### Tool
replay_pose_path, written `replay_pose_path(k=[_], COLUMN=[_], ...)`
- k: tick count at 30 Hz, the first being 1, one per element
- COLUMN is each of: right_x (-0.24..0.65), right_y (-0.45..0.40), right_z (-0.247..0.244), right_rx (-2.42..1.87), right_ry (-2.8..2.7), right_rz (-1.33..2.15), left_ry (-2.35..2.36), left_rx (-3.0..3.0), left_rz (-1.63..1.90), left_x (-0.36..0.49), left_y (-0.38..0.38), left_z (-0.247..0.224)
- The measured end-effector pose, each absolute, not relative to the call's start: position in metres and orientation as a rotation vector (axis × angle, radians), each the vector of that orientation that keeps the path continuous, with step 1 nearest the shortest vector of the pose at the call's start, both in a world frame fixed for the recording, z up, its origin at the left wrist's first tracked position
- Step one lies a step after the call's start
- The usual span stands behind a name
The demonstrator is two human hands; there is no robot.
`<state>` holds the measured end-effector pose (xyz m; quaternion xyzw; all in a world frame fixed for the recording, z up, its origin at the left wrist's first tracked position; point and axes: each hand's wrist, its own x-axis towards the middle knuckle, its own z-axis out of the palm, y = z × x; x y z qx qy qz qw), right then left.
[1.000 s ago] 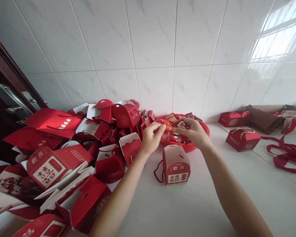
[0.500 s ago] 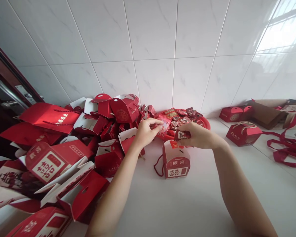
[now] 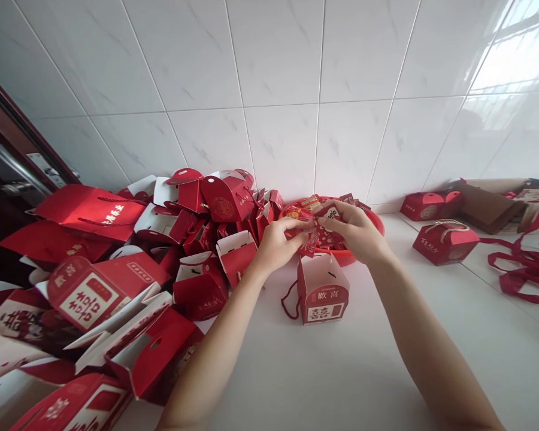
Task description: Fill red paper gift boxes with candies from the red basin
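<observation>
My left hand (image 3: 281, 244) is closed, thumb and fingers pinching a small shiny red packet (image 3: 309, 245). Close beside it, my right hand (image 3: 359, 232) grips a flat red candy packet (image 3: 331, 224) with white lettering. Both hands hover above the front of a red round tray (image 3: 377, 227) heaped with wrapped sweets, partly hidden behind them. Just below stands a small red gift box (image 3: 323, 293) with white labels, its top open towards the tray and a dark red cord handle (image 3: 289, 302) hanging on its left side.
A large heap of red gift boxes (image 3: 103, 287) covers the left side. To the right sit a closed red box (image 3: 447, 242) with a cord handle, another red box (image 3: 424, 206), a brown carton (image 3: 489, 206) and loose red ribbon (image 3: 523, 269). A tiled wall (image 3: 278, 137) rises behind.
My right hand has moved up and back from over the gift box to the tray, and now grips a red candy packet there. My left hand has shifted slightly right, towards it.
</observation>
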<state>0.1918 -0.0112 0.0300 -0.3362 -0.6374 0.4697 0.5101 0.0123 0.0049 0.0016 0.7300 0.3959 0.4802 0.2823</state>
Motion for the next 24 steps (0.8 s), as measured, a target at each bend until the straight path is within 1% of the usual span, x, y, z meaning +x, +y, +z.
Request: replay_pose_path(k=[4,8,15,21,24], right_x=[0.189,0.187,0.199,0.217,0.223], right_y=[-0.007,-0.008,-0.006,-0.013,-0.018], right_z=[0.026,0.026,0.028,0.038,0.043], right_rx=[-0.639,-0.58,-0.868,-0.945,-1.055], right_ry=[-1.315,-1.313,-1.555,-1.661,-1.84], right_rz=[1.261,1.27,0.88,0.876,0.771], left_ry=[0.933,0.893,0.926,1.047,1.191], left_rx=[1.968,1.98,1.947,1.967,1.946], left_rz=[1.234,1.234,1.257,1.294,1.36], left_x=[0.021,0.024,0.016,0.007,0.001], left_y=[0.001,0.0,0.001,0.003,0.008], left_z=[0.001,-0.001,0.003,0.008,0.007])
